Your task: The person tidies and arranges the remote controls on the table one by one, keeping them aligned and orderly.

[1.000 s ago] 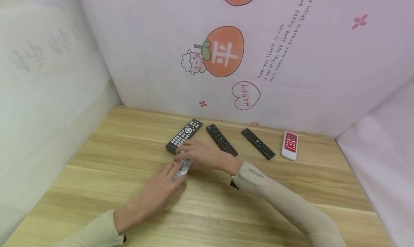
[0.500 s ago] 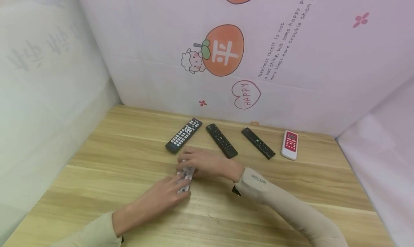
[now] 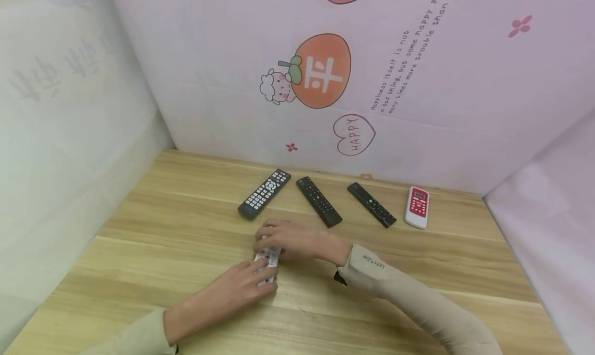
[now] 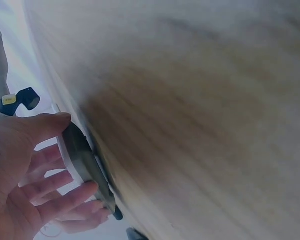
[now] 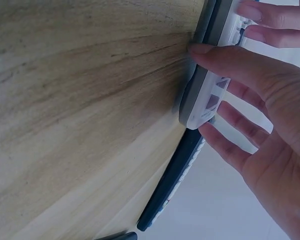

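Note:
Between my two hands is a white remote control [image 3: 268, 256] with a grey underside, close over the wooden table. My left hand [image 3: 241, 287] holds its near end, thumb on one side and fingers across the button face. The right hand [image 3: 297, 240] grips the far end with the thumb along the edge, and its fingers cover that end in the head view. The remote's side [image 5: 213, 95] shows between thumb and fingers in the right wrist view. Just beyond the right hand lies a black remote with white buttons [image 3: 265, 194].
Further right along the back of the table [image 3: 176, 246] lie a black remote [image 3: 318, 201], a slimmer black remote [image 3: 372, 204] and a white remote with a red face [image 3: 417, 207]. Printed cloth [image 3: 223, 102] rises behind, with white cloth walls at both sides.
Both hands have moved slightly toward the person with the white remote. It looked tilted and shiny before; now its button face lies flatter and the black remote behind shows fully.

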Demonstrator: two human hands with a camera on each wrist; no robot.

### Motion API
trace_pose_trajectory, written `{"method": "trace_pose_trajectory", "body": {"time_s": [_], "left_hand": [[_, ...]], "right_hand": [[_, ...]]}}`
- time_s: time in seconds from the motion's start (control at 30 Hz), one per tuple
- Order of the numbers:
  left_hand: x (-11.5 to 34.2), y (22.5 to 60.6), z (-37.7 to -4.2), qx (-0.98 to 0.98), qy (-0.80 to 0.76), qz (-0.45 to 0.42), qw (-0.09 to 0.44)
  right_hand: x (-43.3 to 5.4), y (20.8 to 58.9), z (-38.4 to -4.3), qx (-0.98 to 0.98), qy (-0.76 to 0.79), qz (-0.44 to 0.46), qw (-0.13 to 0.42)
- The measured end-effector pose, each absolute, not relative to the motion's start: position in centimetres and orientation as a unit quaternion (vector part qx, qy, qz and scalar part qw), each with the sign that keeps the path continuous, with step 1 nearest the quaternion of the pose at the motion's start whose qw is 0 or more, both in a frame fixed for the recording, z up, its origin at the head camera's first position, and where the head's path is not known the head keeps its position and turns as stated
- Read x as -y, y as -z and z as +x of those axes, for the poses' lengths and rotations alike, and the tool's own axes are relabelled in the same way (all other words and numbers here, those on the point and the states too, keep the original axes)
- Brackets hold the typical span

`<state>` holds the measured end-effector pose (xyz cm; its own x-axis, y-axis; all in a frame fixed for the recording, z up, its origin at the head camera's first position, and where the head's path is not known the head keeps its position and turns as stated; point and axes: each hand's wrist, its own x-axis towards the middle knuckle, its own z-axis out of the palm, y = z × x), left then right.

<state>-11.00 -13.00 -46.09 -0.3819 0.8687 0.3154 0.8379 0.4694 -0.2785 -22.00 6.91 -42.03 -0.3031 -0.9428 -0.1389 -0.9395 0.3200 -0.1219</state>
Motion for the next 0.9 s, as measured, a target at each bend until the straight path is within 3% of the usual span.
{"method": "trace_pose_trajectory", "body": {"time_s": [0.2, 0.63, 0.9], "left_hand": [[12.88, 46.38, -10.96, 0.830, -0.031, -0.512, 0.218], [12.68, 46.33, -10.71, 0.843, 0.018, -0.506, 0.180], [12.52, 45.79, -10.38, 0.861, 0.001, -0.493, 0.126]], "right_hand": [[-6.66, 42.09, -21.80, -0.810, -0.016, -0.578, 0.099], [-6.50, 42.46, -21.40, -0.799, -0.054, -0.593, 0.078], [-6.95, 42.43, -21.16, -0.816, -0.045, -0.570, 0.085]]}}
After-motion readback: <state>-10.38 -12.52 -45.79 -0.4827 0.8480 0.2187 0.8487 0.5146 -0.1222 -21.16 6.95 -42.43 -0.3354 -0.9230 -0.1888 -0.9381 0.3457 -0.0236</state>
